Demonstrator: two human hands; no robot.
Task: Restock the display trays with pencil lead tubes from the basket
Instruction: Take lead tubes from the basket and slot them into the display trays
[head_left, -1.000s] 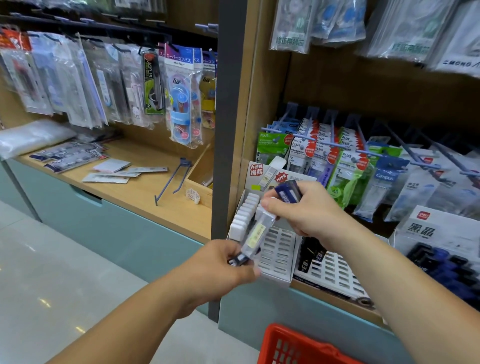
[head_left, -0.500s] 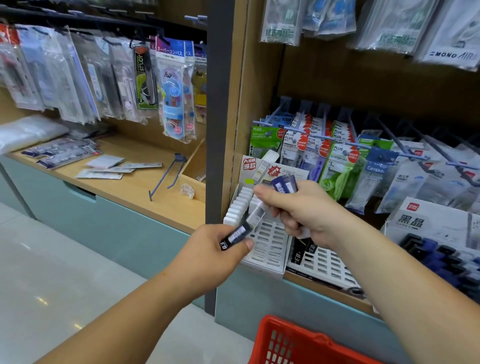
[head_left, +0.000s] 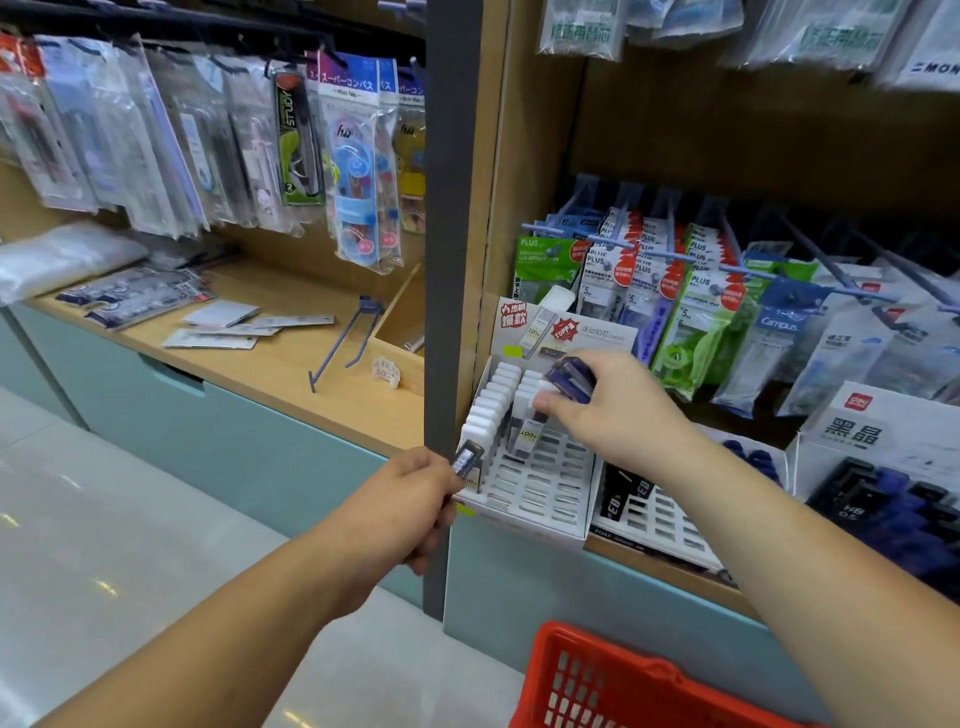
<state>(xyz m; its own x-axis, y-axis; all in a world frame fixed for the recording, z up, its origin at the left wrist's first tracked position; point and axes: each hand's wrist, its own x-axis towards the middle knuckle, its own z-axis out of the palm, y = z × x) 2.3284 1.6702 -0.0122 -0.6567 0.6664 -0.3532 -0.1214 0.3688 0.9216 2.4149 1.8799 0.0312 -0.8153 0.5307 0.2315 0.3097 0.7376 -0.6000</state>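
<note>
Head view: the right hand (head_left: 618, 415) is curled round a bundle of dark blue tubes (head_left: 571, 376) and pinches a clear tube (head_left: 530, 434) over the white display tray (head_left: 540, 491). At the tray's 8 o'clock, the left hand (head_left: 410, 499) pinches one dark tube (head_left: 467, 460). The red basket (head_left: 623, 680) sits at 6 o'clock.

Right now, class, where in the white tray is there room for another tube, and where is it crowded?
Free: empty slots of the white tray, between the capped tube rows and its right wall. Crowded: the left column.
</note>
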